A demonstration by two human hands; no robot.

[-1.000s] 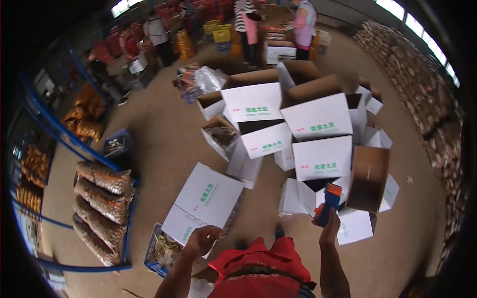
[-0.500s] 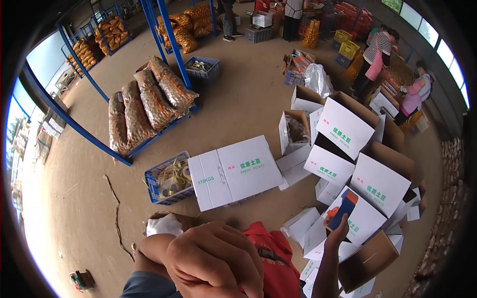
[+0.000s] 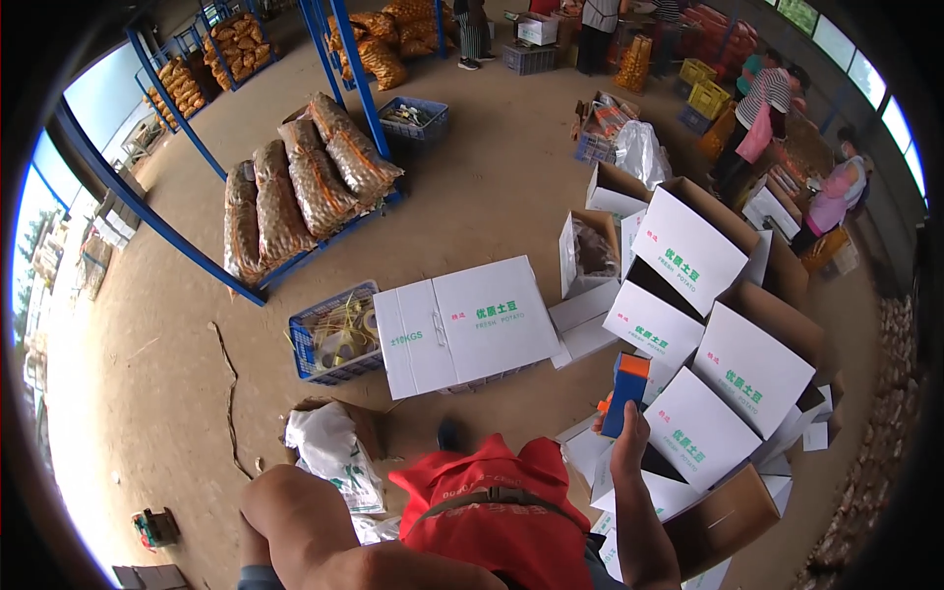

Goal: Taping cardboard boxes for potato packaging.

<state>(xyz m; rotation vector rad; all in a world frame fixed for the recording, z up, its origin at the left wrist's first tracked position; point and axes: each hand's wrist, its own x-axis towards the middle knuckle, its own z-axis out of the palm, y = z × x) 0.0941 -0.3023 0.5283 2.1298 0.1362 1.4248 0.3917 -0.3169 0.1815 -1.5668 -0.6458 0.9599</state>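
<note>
My right hand (image 3: 626, 442) is closed round a blue and orange tape dispenser (image 3: 625, 393), held up in front of the white cartons on the right. My left arm (image 3: 305, 521) bends across the lower edge. Only the back of my left hand (image 3: 423, 570) seems to show there, with its fingers cut off from sight. In front of me a closed white carton (image 3: 472, 324) with green print lies on a blue crate, its long side toward me. A red apron (image 3: 492, 521) with a dark strap covers my front.
Open white cartons (image 3: 688, 246) are heaped at the right. Left of the closed carton stands a blue crate (image 3: 334, 369) of straps and rolls. White bags (image 3: 334, 452) sit near my left leg. Filled sacks (image 3: 305, 187) lie on a blue rack; people (image 3: 762, 108) work at the back right.
My left hand has dropped from in front of my chest to the lower edge. My right hand has moved left with the tape dispenser. The view has shifted slightly.
</note>
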